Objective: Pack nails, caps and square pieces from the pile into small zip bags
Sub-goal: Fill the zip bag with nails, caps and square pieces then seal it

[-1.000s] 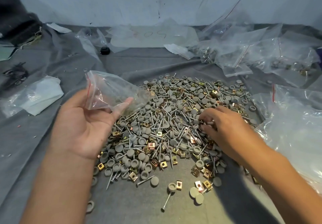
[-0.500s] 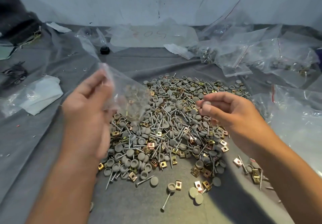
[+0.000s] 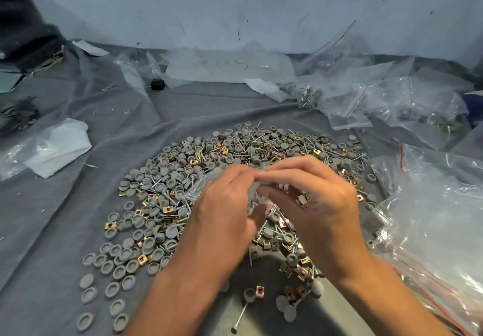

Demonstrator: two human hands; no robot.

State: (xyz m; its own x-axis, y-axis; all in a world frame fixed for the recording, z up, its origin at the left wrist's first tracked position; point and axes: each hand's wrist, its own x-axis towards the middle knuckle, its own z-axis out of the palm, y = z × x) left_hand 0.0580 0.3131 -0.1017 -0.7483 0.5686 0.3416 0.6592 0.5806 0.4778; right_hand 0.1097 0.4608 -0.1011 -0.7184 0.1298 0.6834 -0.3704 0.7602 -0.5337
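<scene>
We judge this the filling step: our left hand (image 3: 222, 205) and right hand (image 3: 311, 194) pinch the small zip bag (image 3: 251, 192) above the pile (image 3: 209, 168), whose mouth needs spreading next.

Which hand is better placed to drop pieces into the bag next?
Right. The right hand carries a cap in its fingers at the bag; the left hand grips that bag above the pile.
</scene>
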